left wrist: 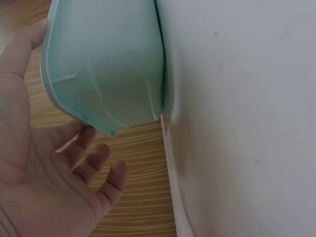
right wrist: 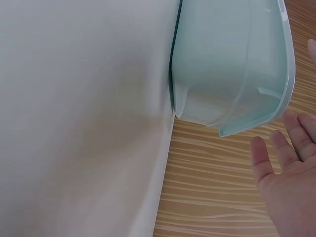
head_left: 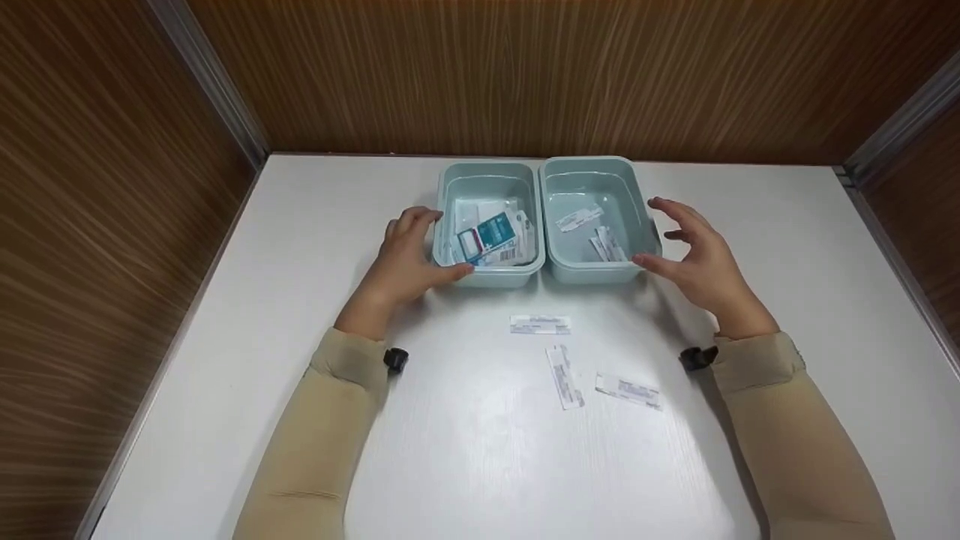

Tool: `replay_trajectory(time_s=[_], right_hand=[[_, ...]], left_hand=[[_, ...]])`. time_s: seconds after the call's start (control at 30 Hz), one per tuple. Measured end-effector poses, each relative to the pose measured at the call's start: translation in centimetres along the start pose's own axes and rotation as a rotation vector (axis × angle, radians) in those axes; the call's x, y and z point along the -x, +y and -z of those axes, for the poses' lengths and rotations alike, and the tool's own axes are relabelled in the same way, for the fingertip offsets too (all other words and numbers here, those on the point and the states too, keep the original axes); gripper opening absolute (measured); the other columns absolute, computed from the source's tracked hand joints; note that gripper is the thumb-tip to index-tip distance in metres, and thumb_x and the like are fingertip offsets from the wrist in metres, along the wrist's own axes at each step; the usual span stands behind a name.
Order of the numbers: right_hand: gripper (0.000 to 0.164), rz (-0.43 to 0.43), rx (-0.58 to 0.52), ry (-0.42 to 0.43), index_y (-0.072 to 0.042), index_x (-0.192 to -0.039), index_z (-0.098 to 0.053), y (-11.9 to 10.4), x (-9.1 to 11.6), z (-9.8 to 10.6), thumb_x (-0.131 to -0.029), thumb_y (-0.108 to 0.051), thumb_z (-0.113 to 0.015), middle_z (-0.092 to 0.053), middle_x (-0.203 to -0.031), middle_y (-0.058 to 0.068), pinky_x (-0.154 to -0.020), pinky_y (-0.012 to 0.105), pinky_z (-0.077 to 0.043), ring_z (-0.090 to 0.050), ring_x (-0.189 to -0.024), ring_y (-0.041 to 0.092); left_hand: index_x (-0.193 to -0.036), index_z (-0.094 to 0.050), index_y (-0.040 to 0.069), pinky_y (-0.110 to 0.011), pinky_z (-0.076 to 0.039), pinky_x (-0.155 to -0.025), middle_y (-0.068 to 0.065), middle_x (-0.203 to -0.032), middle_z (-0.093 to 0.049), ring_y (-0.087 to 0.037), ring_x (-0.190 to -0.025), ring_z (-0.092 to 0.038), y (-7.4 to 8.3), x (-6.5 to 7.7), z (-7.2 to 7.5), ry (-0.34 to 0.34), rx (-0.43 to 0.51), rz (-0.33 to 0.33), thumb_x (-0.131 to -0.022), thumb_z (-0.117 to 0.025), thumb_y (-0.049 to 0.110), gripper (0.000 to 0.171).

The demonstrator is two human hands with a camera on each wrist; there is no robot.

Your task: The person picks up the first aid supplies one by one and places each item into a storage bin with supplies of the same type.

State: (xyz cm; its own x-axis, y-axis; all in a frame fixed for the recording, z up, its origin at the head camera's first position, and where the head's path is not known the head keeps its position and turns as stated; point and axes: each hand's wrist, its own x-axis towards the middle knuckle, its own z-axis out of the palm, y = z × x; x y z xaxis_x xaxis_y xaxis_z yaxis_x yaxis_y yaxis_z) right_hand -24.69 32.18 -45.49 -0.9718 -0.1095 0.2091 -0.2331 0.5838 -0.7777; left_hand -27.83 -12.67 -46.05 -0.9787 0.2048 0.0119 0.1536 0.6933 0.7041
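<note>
Two pale teal plastic bins stand side by side. Inside the left bin (head_left: 491,279) lie flat packets (head_left: 491,234), one with a teal and white face. The right bin (head_left: 592,274) holds several narrow white printed sachets (head_left: 609,244), which look like wrapped adhesive bandages. My left hand (head_left: 405,251) spans the left bin's near-left corner, thumb at the near rim and fingertips along the side rim; its other fingers spread loosely in the left wrist view. My right hand (head_left: 705,262) is beside the right bin, fingers spread apart, thumb close to the near-right corner and the other fingertips off the rim.
On the white tabletop (head_left: 465,450), in front of the bins, lie three narrow white sachets: one crosswise (head_left: 540,325), one lengthwise (head_left: 565,377) and one slanted (head_left: 628,391). A wood-grain panel (head_left: 525,82) rises behind the bins, with others at both sides.
</note>
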Motion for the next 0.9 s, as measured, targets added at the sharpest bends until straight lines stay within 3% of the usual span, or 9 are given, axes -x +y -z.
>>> replay_trajectory(time_s=[0.27,0.43,0.53,0.73,0.9], right_hand=[[0.088,0.026,-0.004,0.027,-0.019,-0.171,-0.05,-0.4,1.0,0.5,-0.095,-0.008,-0.092,-0.049,-0.177,0.005,-0.117,0.019,-0.046,-0.045,-0.163,0.031],[0.089,0.007,0.022,0.027,-0.021,-0.172,-0.048,-0.6,2.1,0.9,-0.096,-0.009,-0.092,-0.048,-0.178,0.005,-0.11,0.005,-0.043,-0.05,-0.158,0.032],[0.088,0.017,0.025,0.029,-0.022,-0.172,-0.049,-1.1,2.5,1.3,-0.096,-0.008,-0.091,-0.049,-0.177,0.004,-0.109,0.002,-0.042,-0.052,-0.154,0.025],[0.089,0.088,0.008,0.043,-0.019,-0.169,-0.053,-2.2,3.2,2.0,-0.091,-0.001,-0.093,-0.055,-0.172,0.008,-0.112,0.005,-0.045,-0.048,-0.148,-0.003],[0.092,0.124,-0.002,0.046,-0.018,-0.167,-0.056,-2.7,4.3,2.4,-0.087,0.002,-0.096,-0.058,-0.17,0.01,-0.111,0.006,-0.047,-0.05,-0.145,-0.007]], left_hand=[[-0.172,-0.044,0.018,-0.051,-0.039,-0.139,-0.005,-0.179,-0.035,-0.028,-0.161,-0.034,0.0,-0.1,-0.4,-0.003,0.002,-0.006,-0.083,-0.097,0.058,0.111],[-0.172,-0.043,0.018,-0.049,-0.038,-0.139,-0.004,-0.18,-0.035,-0.027,-0.161,-0.035,0.1,-0.1,-0.8,-0.016,-0.01,0.001,-0.083,-0.098,0.059,0.112],[-0.172,-0.043,0.018,-0.049,-0.039,-0.139,-0.004,-0.179,-0.035,-0.027,-0.16,-0.035,0.1,-0.1,-0.7,-0.009,-0.004,-0.002,-0.083,-0.098,0.058,0.112],[-0.172,-0.043,0.019,-0.051,-0.039,-0.138,-0.005,-0.179,-0.035,-0.028,-0.16,-0.035,0.1,-0.1,-0.2,0.003,0.004,-0.006,-0.083,-0.098,0.057,0.111],[-0.17,-0.045,0.017,-0.05,-0.038,-0.139,-0.005,-0.178,-0.036,-0.029,-0.16,-0.035,0.0,-0.1,-0.1,0.01,0.002,-0.021,-0.084,-0.098,0.056,0.108]])
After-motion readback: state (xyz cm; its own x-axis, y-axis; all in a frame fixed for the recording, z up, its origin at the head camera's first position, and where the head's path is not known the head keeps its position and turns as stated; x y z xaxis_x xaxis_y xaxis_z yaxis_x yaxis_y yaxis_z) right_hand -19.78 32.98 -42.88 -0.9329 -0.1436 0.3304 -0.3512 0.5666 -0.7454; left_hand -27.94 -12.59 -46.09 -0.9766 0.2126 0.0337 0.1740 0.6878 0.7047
